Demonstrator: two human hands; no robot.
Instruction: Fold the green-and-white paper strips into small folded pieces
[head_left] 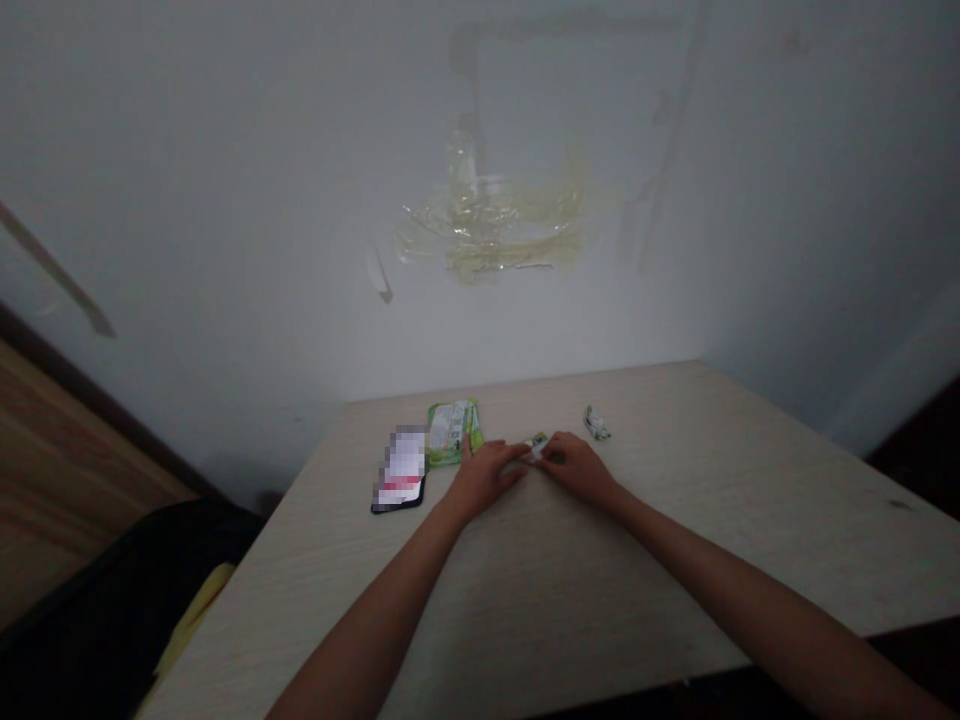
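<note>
A small white-and-green wrapped piece (536, 447) lies on the table between my two hands. My right hand (579, 466) is closed in a pinch at its right end, the fingertips bent down onto it. My left hand (486, 478) rests low on the table with fingers spread, and the foremost fingertips reach the left end of the piece. A flat green packet (452, 432) with printed text lies just beyond my left hand, near its outer finger. What the wrapped piece holds is hidden.
A phone (401, 470) with a lit, blurred screen lies left of the packet. A crumpled white-and-green wrapper (597, 424) sits beyond my right hand. The pale wooden table (712, 460) meets a wall (300, 200) with old tape. Dark cloth (172, 560) is at the left.
</note>
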